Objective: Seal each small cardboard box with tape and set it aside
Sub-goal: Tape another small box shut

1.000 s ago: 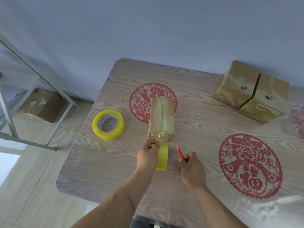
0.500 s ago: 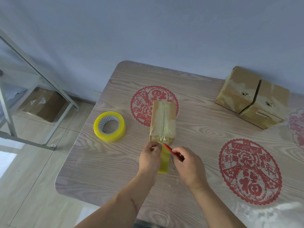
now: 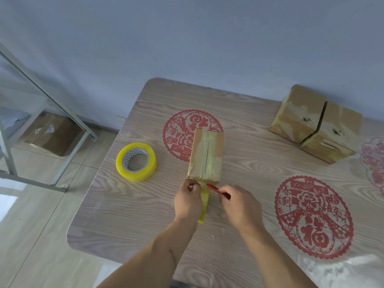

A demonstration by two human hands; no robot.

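Note:
A small cardboard box (image 3: 206, 154) lies mid-table with yellowish tape along its top seam. A loose strip of tape (image 3: 204, 202) runs from the box's near end toward me. My left hand (image 3: 188, 201) pinches this strip just below the box edge. My right hand (image 3: 239, 204) grips a red cutter (image 3: 214, 188), whose tip touches the tape at the box's near edge. The yellow tape roll (image 3: 136, 162) lies flat to the left of the box.
Two taped cardboard boxes (image 3: 315, 123) stand together at the table's far right. Red paper-cut designs (image 3: 313, 217) decorate the wooden tabletop (image 3: 128, 215). On the left stand a metal frame (image 3: 52, 96) and a brown carton (image 3: 49, 133) on the floor.
My right hand has brought the red cutter from the table's right side up against the tape at the box's near edge. My left hand keeps pinching the strip.

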